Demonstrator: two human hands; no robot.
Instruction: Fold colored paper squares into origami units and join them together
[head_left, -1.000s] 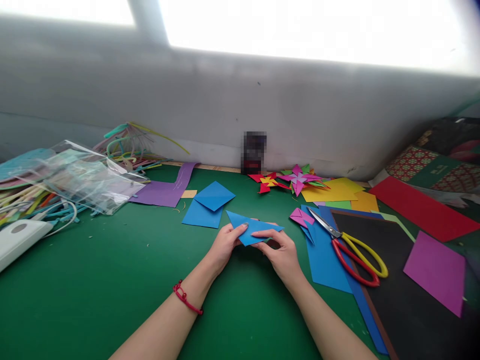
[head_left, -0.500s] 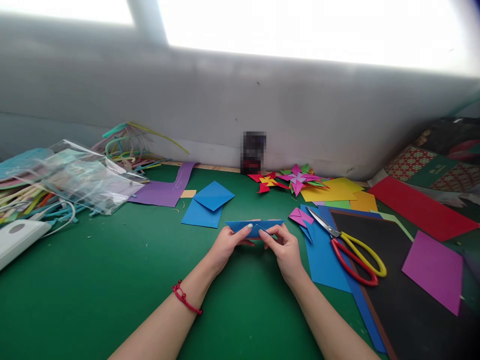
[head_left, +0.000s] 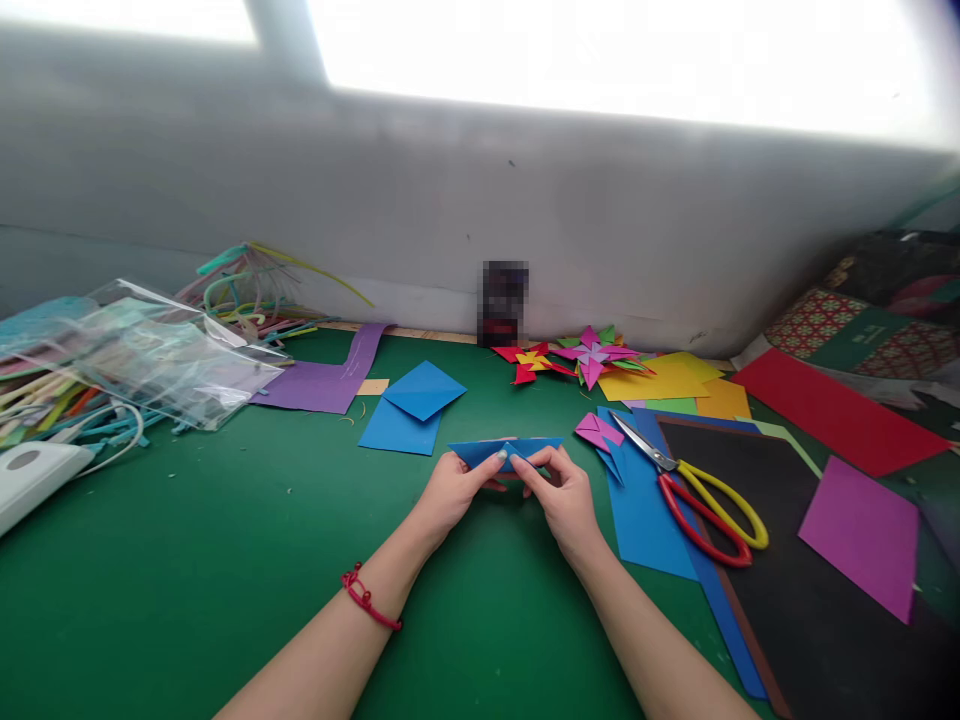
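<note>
A folded piece of blue paper point(head_left: 480, 452) is held above the green table between both hands. My left hand point(head_left: 455, 488) pinches its left part, thumb on the near face. My right hand point(head_left: 559, 487) grips the right part, with its thumb close to the left one at a small raised flap in the middle. The fingers behind the paper are mostly hidden. Just beyond lie two overlapping blue sheets point(head_left: 424, 392), one with a diagonal crease. Right of my right hand are a folded pink paper piece point(head_left: 598, 431) and a small blue folded piece point(head_left: 615, 465).
Scissors point(head_left: 686, 480) with red and yellow handles rest on blue paper and a dark board point(head_left: 795, 540) at right. Folded paper stars point(head_left: 592, 352) lie by the wall. A purple sheet point(head_left: 322, 385), clear plastic bag point(head_left: 180, 350) and white device point(head_left: 37, 475) are at left.
My thumbs have come slightly closer together at the middle of the blue paper, where the small flap now stands up more. The whole view has shifted a little.
</note>
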